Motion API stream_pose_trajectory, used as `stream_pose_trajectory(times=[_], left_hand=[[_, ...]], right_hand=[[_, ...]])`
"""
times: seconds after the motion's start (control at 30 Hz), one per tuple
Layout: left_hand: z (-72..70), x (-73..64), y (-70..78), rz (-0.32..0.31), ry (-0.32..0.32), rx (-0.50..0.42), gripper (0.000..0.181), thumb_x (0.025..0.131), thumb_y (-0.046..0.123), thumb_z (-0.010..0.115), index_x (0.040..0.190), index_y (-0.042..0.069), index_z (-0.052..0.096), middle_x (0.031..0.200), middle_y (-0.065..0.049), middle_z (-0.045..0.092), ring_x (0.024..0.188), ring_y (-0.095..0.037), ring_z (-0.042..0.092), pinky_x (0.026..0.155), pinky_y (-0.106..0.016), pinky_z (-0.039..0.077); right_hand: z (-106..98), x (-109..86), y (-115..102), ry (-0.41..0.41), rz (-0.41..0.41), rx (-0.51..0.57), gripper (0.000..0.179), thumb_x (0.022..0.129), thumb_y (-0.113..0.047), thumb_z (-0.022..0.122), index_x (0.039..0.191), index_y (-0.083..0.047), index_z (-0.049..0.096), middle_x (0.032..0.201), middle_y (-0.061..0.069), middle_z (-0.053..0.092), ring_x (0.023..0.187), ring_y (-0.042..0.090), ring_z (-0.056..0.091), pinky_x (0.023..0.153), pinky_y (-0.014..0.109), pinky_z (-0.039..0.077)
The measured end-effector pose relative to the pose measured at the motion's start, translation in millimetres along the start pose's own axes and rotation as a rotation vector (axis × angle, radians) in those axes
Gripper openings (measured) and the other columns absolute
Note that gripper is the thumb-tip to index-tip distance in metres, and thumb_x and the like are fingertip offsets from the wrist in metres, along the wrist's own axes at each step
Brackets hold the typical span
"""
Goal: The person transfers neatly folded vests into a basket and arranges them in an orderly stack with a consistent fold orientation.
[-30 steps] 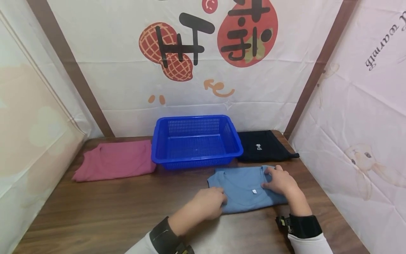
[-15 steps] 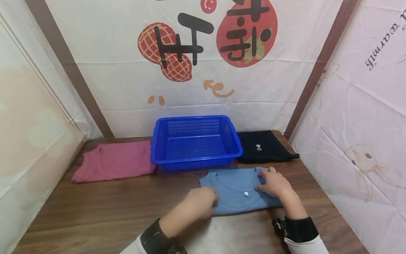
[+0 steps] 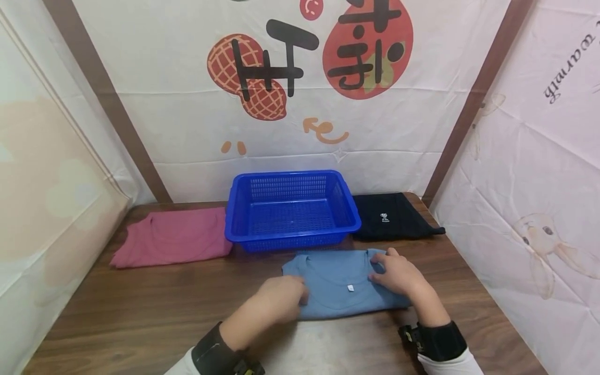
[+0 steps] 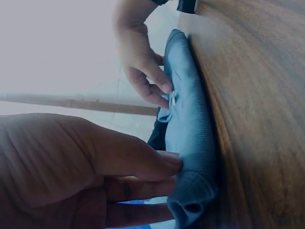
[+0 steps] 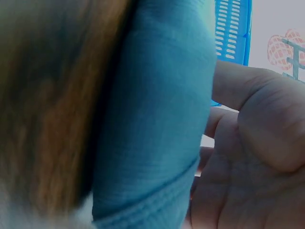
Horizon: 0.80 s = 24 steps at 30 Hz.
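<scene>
A folded blue shirt with a round neckline and a small white label lies on the wooden table, in front of the basket. On its left end rests my left hand, thumb and fingertips touching the cloth; the left wrist view shows these fingers fairly straight. My right hand lies over the right end, fingers spread and fingertips pressing on the upper layer. Seen from the right wrist, the shirt's thick folded edge stands between the table and the palm, and the fingertips are hidden behind it.
Behind the shirt stands a blue plastic basket with nothing in it. A folded pink shirt lies to its left, and a folded black garment with small white print to its right. Printed cloth walls enclose the table.
Both hands have slid the blue shirt to the left across the table, staying on its two ends. The basket, pink shirt and black garment have stayed in place.
</scene>
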<state>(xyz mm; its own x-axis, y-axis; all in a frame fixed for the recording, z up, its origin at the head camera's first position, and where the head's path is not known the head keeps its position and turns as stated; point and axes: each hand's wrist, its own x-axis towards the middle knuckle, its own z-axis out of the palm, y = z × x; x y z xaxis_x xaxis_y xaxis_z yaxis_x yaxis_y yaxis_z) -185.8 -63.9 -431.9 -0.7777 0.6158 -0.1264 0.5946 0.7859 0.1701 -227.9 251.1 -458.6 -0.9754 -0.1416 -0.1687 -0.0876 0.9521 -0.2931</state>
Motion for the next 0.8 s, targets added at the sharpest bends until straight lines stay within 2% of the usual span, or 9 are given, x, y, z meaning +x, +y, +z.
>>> stream_pose_trajectory(times=[0.13, 0.3, 0.43, 0.57, 0.73, 0.8], left_hand=[[-8.8, -5.7, -7.9, -0.074, -0.006, -0.02, 0.011, 0.079, 0.015, 0.075, 0.073, 0.023, 0.069, 0.079, 0.008, 0.064, 0.076, -0.016, 0.063, 0.064, -0.041, 0.054], [-17.4, -11.7, -16.5, -0.151, -0.022, -0.034, 0.016, 0.078, 0.015, 0.075, 0.068, 0.025, 0.067, 0.075, 0.009, 0.063, 0.074, -0.017, 0.063, 0.065, -0.044, 0.055], [-20.0, -13.5, -20.4, -0.176, -0.041, -0.034, 0.018, 0.074, 0.013, 0.074, 0.065, 0.025, 0.065, 0.071, 0.01, 0.061, 0.069, -0.014, 0.06, 0.064, -0.043, 0.055], [-21.1, -14.9, -21.3, -0.196, -0.071, -0.022, 0.017, 0.073, 0.014, 0.074, 0.064, 0.023, 0.063, 0.07, 0.007, 0.059, 0.068, -0.015, 0.059, 0.064, -0.043, 0.055], [-23.3, -18.7, -23.8, -0.222, -0.103, -0.023, 0.018, 0.073, 0.017, 0.076, 0.063, 0.02, 0.061, 0.069, 0.005, 0.057, 0.067, -0.015, 0.054, 0.062, -0.043, 0.054], [-23.1, -19.4, -25.8, -0.237, -0.11, -0.023, 0.02, 0.074, 0.019, 0.077, 0.063, 0.019, 0.06, 0.07, 0.004, 0.057, 0.068, -0.015, 0.053, 0.063, -0.043, 0.054]], right_hand=[[0.4, 3.2, -12.1, -0.004, -0.035, 0.012, 0.042, 0.093, -0.033, 0.075, 0.13, -0.014, 0.068, 0.12, 0.013, 0.058, 0.095, 0.024, 0.06, 0.086, 0.051, 0.054], [0.8, 9.1, -29.9, -0.024, -0.062, -0.034, 0.04, 0.092, -0.033, 0.075, 0.127, -0.015, 0.07, 0.125, 0.015, 0.059, 0.098, 0.023, 0.063, 0.089, 0.052, 0.055], [-5.5, 14.1, -44.0, -0.082, -0.046, -0.068, 0.04, 0.091, -0.033, 0.077, 0.126, -0.013, 0.071, 0.123, 0.015, 0.061, 0.097, 0.022, 0.062, 0.09, 0.051, 0.055], [-15.4, 20.2, -52.9, -0.165, -0.07, -0.076, 0.042, 0.088, -0.028, 0.081, 0.124, -0.01, 0.07, 0.121, 0.011, 0.066, 0.099, 0.022, 0.062, 0.088, 0.048, 0.055], [-24.2, 25.1, -60.2, -0.254, -0.104, -0.049, 0.042, 0.083, -0.025, 0.085, 0.12, -0.009, 0.071, 0.117, 0.008, 0.071, 0.091, 0.018, 0.062, 0.086, 0.045, 0.055], [-25.3, 25.7, -64.3, -0.272, -0.102, -0.044, 0.042, 0.083, -0.026, 0.086, 0.119, -0.01, 0.071, 0.119, 0.007, 0.071, 0.095, 0.018, 0.063, 0.091, 0.046, 0.054]])
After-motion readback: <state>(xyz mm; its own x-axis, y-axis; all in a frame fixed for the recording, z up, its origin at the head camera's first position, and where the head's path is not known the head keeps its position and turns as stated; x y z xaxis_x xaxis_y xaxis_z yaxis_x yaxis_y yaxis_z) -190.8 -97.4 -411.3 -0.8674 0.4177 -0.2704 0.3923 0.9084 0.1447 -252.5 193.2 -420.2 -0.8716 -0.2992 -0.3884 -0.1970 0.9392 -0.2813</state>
